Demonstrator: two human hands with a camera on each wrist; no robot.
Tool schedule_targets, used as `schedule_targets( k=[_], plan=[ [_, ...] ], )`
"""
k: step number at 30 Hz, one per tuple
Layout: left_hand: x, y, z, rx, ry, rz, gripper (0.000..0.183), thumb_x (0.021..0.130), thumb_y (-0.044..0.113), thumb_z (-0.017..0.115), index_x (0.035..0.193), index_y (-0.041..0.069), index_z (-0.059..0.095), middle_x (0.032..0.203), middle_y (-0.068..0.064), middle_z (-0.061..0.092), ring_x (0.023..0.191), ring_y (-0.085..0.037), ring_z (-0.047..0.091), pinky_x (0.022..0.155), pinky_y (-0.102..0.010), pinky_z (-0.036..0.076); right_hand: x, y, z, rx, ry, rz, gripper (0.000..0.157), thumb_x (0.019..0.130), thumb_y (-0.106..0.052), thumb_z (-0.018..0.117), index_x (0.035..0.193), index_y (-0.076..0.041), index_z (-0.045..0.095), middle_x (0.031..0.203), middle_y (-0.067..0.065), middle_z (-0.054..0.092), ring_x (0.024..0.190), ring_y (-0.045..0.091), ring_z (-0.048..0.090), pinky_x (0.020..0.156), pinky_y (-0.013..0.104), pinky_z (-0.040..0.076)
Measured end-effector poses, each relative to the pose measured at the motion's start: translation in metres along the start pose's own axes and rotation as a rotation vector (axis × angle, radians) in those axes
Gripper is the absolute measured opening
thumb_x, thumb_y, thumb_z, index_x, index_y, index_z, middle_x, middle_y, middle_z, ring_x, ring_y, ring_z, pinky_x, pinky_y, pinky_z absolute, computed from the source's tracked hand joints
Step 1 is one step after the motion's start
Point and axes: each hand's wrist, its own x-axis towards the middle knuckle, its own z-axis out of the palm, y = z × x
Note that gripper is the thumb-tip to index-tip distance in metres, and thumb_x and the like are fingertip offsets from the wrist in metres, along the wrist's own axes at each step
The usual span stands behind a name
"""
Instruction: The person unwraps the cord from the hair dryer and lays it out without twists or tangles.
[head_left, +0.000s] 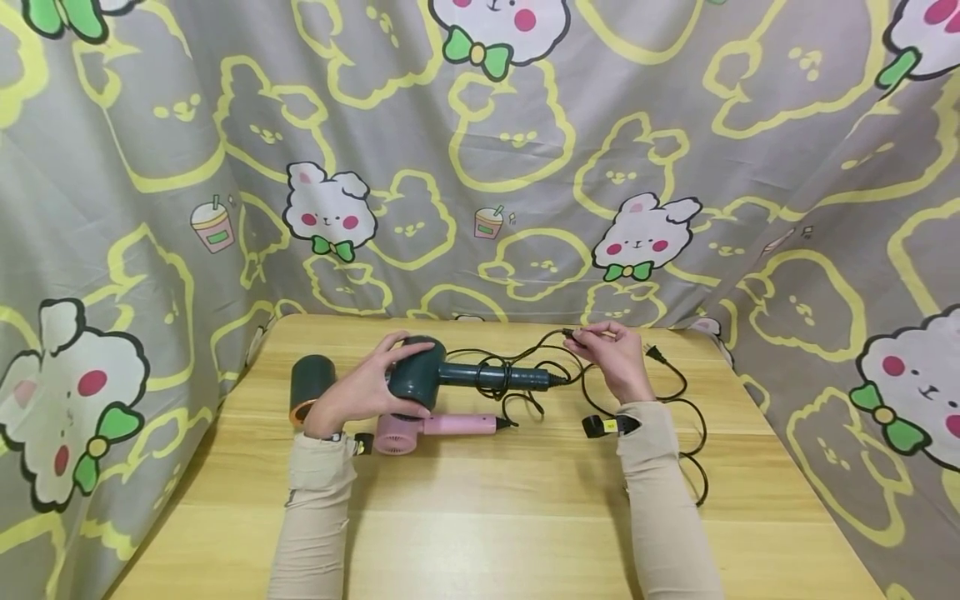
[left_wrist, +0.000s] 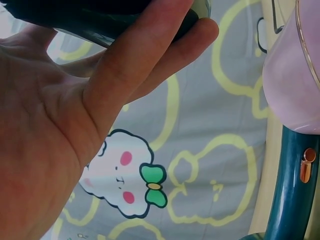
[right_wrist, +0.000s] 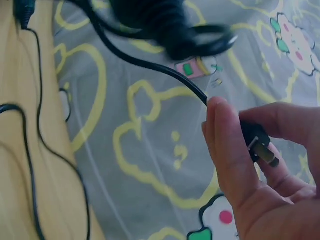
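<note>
My left hand (head_left: 363,385) grips the round head of a dark green hair dryer (head_left: 416,375), fingers over the top and thumb along the near side. Its handle points right, with black cord looped around it. In the right wrist view, my right hand (right_wrist: 272,175) pinches a black plug (right_wrist: 254,136) between thumb and fingers, its metal prong pointing outward. From the plug, a black cord (right_wrist: 150,65) runs up and left. Just in front of the green dryer lies a pink hair dryer (head_left: 459,425), its handle also pointing right.
Left of my left hand is a dark green cylinder (head_left: 312,379) with a copper rim. On the right, a second plug (head_left: 656,353) lies on the wooden table (head_left: 480,533), its cord snaking toward my right forearm. A patterned grey curtain (head_left: 420,275) encloses the back and sides.
</note>
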Motion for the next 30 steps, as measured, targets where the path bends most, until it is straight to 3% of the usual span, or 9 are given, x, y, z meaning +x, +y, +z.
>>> schedule_targets(
  k=[8,20,30],
  plan=[
    [0.002,-0.002,0.003,0.0,-0.013,-0.007,0.099,0.066,0.044,0.098,0.153,0.037,0.049,0.166,-0.014,0.023,0.13,-0.046,0.054,0.099,-0.057,0.054,0.001,-0.019,0.018,0.074,-0.028,-0.128,0.007,0.091,0.007,0.072,0.096,0.004,0.069,0.085,0.01,0.078,0.08,0.02,0.08,0.082,0.031,0.062],
    [0.003,-0.003,0.005,0.012,-0.019,-0.027,0.098,0.067,0.043,0.098,0.152,0.037,0.049,0.167,-0.014,0.022,0.127,-0.044,0.057,0.098,-0.055,0.055,-0.016,-0.047,0.046,0.142,-0.079,-0.3,0.009,0.091,0.007,0.073,0.098,0.002,0.069,0.089,0.009,0.078,0.081,0.021,0.08,0.084,0.033,0.062],
    [0.004,-0.006,0.005,0.002,-0.015,-0.024,0.099,0.067,0.044,0.098,0.152,0.038,0.049,0.166,-0.013,0.023,0.128,-0.043,0.056,0.098,-0.055,0.055,-0.039,-0.069,0.062,0.154,-0.156,-0.369,0.012,0.092,0.007,0.071,0.102,0.0,0.069,0.098,0.009,0.079,0.084,0.021,0.08,0.085,0.033,0.062]
  ],
)
